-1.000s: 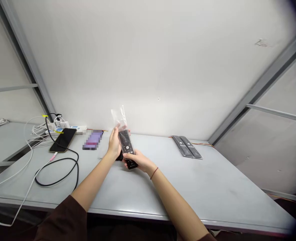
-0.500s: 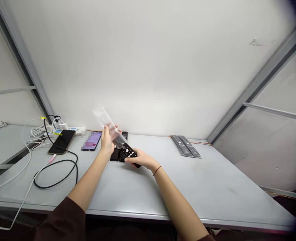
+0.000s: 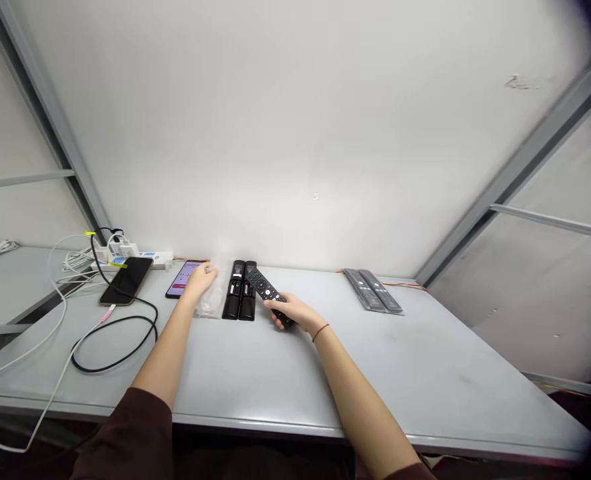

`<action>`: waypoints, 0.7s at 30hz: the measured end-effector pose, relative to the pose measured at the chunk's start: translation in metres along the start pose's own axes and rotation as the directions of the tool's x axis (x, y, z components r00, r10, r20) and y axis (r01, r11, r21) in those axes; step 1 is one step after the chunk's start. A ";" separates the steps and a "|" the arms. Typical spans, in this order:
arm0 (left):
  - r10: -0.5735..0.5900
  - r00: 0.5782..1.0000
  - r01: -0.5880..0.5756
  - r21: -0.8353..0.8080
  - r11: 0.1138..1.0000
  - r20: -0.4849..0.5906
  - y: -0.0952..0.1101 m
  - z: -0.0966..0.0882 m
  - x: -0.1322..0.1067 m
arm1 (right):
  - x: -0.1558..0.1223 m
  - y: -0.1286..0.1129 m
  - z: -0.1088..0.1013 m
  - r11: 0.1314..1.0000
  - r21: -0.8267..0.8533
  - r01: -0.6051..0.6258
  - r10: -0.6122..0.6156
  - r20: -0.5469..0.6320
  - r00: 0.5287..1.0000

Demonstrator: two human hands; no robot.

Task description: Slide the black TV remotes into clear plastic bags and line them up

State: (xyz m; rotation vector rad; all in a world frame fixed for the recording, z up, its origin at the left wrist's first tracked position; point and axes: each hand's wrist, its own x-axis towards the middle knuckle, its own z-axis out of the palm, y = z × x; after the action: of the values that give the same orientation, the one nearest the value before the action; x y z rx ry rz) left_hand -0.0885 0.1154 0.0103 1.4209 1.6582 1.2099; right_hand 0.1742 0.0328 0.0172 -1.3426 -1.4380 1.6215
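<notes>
A black remote control (image 3: 271, 293), buttons facing up, is gripped in my right hand (image 3: 291, 312) and held tilted above the table. My left hand (image 3: 203, 277) has its fingers curled at the left side of a clear plastic bag (image 3: 214, 297), which is down at the table surface. Between the bag and the held remote, two black remote controls lie side by side, backs up: one on the left (image 3: 232, 303) and one on the right (image 3: 247, 305). Their battery compartments look uncovered.
Two bagged remote controls (image 3: 373, 291) lie at the right rear. A phone with a lit purple screen (image 3: 179, 283) is beside my left hand. Farther left are a dark-screened phone (image 3: 128, 280), a white power strip (image 3: 158, 259) and a looped black cable (image 3: 115, 368).
The plastic bag has come off the held remote. My left hand has carried it left and down to the table, uncovering the two remotes. My right hand still grips its remote, slightly farther right.
</notes>
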 end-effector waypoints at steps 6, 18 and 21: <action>0.013 1.000 -0.013 0.241 0.970 0.002 0.004 0.007 -0.008 | 0.001 0.002 0.000 1.000 0.010 -0.016 0.016 -0.002 1.000; 0.278 0.959 -0.227 0.728 0.647 0.052 0.009 0.022 -0.032 | 0.002 0.002 0.000 1.000 -0.001 -0.007 0.007 0.004 1.000; 0.312 0.933 -0.344 0.701 0.624 0.181 0.008 0.025 -0.033 | 0.002 0.003 0.000 1.000 -0.001 -0.009 0.009 0.000 1.000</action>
State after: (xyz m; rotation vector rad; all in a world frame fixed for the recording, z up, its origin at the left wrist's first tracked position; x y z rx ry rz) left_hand -0.0565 0.0895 0.0048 2.3060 2.0181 0.6678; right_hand 0.1739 0.0336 0.0143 -1.3520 -1.4347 1.6268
